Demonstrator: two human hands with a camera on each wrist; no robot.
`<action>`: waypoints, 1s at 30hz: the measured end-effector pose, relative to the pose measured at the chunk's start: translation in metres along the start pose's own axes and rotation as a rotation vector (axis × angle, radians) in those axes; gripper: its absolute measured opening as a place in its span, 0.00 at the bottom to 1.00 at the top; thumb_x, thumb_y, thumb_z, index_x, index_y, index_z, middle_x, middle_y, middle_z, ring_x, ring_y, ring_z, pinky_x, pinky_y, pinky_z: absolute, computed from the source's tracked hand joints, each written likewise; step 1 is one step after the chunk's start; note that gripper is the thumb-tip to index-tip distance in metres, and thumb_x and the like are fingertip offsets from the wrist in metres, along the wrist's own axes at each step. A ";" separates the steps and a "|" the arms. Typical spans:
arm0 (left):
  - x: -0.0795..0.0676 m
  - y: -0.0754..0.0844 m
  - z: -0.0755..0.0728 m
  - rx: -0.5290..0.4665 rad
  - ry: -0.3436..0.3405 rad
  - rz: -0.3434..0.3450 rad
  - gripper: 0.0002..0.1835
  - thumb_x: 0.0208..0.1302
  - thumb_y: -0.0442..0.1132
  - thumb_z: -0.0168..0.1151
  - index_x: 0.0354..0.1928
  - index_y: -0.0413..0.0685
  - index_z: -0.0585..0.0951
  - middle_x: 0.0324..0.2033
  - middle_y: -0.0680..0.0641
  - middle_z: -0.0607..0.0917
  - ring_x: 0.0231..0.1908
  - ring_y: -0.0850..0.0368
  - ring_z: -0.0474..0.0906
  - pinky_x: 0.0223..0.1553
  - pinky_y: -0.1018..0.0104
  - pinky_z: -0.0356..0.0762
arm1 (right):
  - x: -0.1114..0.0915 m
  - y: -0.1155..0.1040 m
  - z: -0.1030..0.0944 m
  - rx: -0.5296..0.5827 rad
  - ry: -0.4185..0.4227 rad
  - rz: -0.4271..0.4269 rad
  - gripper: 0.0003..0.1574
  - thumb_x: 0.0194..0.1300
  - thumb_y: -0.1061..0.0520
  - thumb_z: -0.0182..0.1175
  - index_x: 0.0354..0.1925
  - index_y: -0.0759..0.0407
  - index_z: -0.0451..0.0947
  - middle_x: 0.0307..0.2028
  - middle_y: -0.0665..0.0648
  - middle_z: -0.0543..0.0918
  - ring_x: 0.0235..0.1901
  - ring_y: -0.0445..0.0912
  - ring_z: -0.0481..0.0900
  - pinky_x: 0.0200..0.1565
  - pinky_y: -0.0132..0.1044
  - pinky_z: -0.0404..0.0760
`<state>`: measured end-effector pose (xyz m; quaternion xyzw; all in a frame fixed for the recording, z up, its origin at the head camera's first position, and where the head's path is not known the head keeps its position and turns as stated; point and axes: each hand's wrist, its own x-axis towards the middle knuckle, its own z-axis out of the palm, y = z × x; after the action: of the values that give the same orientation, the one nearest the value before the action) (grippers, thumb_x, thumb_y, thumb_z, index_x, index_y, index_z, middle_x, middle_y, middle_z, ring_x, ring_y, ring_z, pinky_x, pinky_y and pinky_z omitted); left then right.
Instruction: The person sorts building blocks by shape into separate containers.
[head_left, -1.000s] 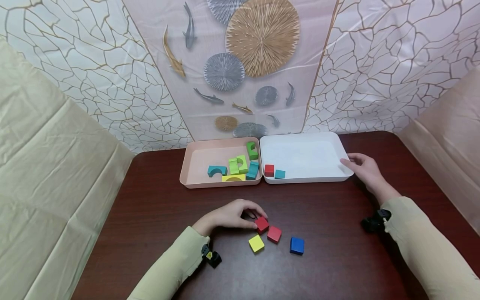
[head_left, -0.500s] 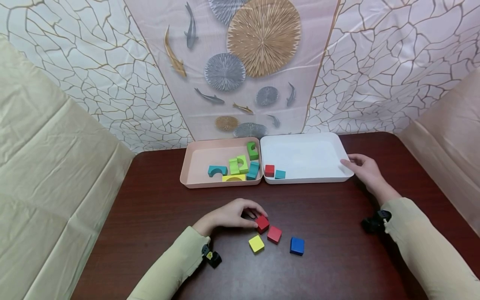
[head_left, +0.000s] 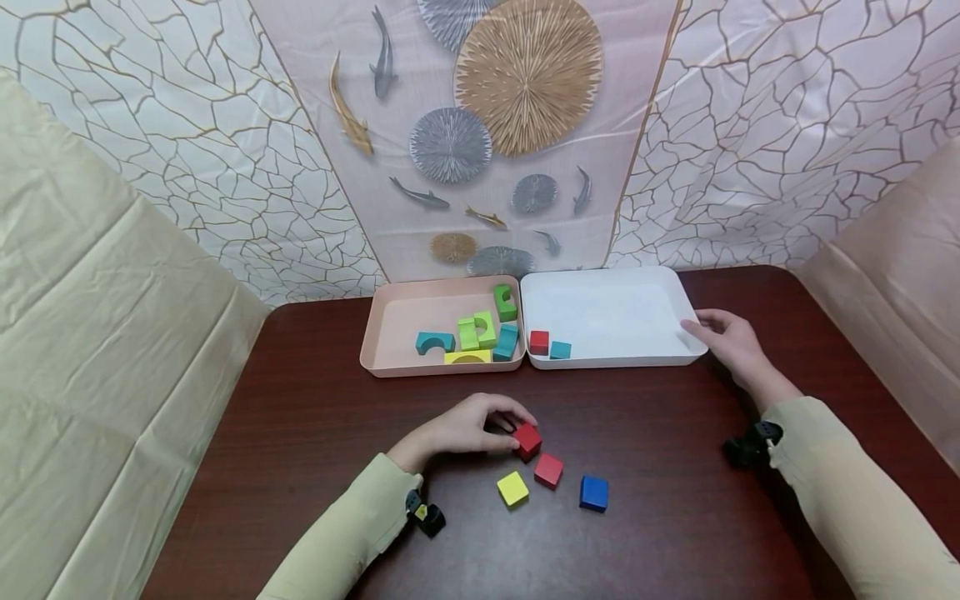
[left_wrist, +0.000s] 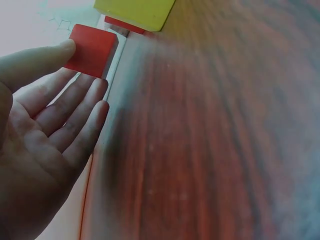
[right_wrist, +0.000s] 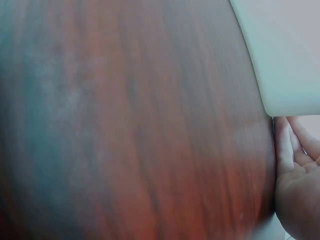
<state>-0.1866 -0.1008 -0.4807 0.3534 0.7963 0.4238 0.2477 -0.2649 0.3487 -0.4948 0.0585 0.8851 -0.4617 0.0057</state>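
Note:
My left hand (head_left: pixel 474 425) pinches a red cube (head_left: pixel 528 442) between thumb and fingertips, low over the table. In the left wrist view this red block (left_wrist: pixel 92 51) shows its flat face beside the thumb. Just nearer to me lie a second red cube (head_left: pixel 549 471), a yellow cube (head_left: pixel 513 489) and a blue cube (head_left: pixel 594 493). At the far right, my right hand (head_left: pixel 731 343) grips the right edge of a white tray (head_left: pixel 607 308), thumb over the rim. The right wrist view shows the fingers by the tray's corner (right_wrist: pixel 280 100).
A red cube (head_left: pixel 538 342) and a teal cube (head_left: pixel 560 349) sit in the white tray's front left corner. Against its left side stands a pink tray (head_left: pixel 397 321) with several arch blocks, such as a teal arch (head_left: pixel 435 341). A patterned cloth (head_left: pixel 532 208) hangs behind.
My left hand has shifted the red cube slightly away from me and to the right, leaving a wider gap from the yellow cube. The right hand stays at the white tray.

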 end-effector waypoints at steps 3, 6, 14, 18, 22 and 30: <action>0.001 0.000 0.000 0.012 0.025 0.007 0.19 0.72 0.34 0.69 0.62 0.48 0.85 0.59 0.46 0.87 0.55 0.57 0.83 0.61 0.70 0.81 | 0.000 0.000 0.000 -0.001 -0.003 0.002 0.45 0.80 0.40 0.57 0.72 0.78 0.68 0.64 0.77 0.75 0.38 0.26 0.69 0.37 0.14 0.72; 0.002 0.001 0.000 0.014 0.047 0.005 0.19 0.72 0.34 0.69 0.62 0.48 0.85 0.59 0.47 0.87 0.56 0.57 0.83 0.62 0.70 0.80 | 0.000 0.000 0.000 -0.006 -0.005 0.003 0.45 0.80 0.40 0.57 0.72 0.78 0.67 0.65 0.77 0.74 0.39 0.27 0.69 0.37 0.14 0.72; 0.004 0.002 0.001 -0.014 0.092 0.007 0.19 0.72 0.34 0.69 0.63 0.50 0.84 0.59 0.49 0.87 0.52 0.60 0.81 0.58 0.69 0.82 | 0.001 0.001 0.000 0.002 -0.001 -0.002 0.44 0.80 0.40 0.57 0.71 0.78 0.68 0.64 0.76 0.75 0.37 0.25 0.69 0.36 0.15 0.73; 0.006 0.003 0.001 0.000 0.118 0.032 0.19 0.72 0.35 0.69 0.63 0.48 0.84 0.59 0.47 0.87 0.53 0.59 0.81 0.61 0.65 0.82 | 0.001 0.002 0.000 0.000 0.000 -0.005 0.44 0.80 0.40 0.57 0.71 0.78 0.68 0.64 0.76 0.75 0.38 0.25 0.69 0.37 0.15 0.73; 0.007 0.004 0.001 -0.005 0.150 0.036 0.20 0.72 0.35 0.70 0.64 0.49 0.84 0.59 0.48 0.87 0.54 0.57 0.81 0.62 0.63 0.82 | 0.001 0.003 0.000 -0.001 0.002 -0.010 0.44 0.80 0.40 0.57 0.71 0.78 0.68 0.63 0.76 0.75 0.38 0.25 0.69 0.37 0.15 0.72; 0.012 0.004 0.000 0.003 0.226 0.044 0.20 0.71 0.35 0.70 0.64 0.47 0.84 0.59 0.46 0.88 0.56 0.55 0.82 0.63 0.65 0.81 | 0.002 0.003 0.000 0.008 0.007 -0.022 0.43 0.79 0.41 0.58 0.70 0.78 0.69 0.61 0.74 0.76 0.36 0.24 0.69 0.37 0.16 0.74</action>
<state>-0.1923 -0.0902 -0.4789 0.3212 0.8118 0.4650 0.1466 -0.2665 0.3503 -0.4978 0.0504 0.8839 -0.4649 -0.0027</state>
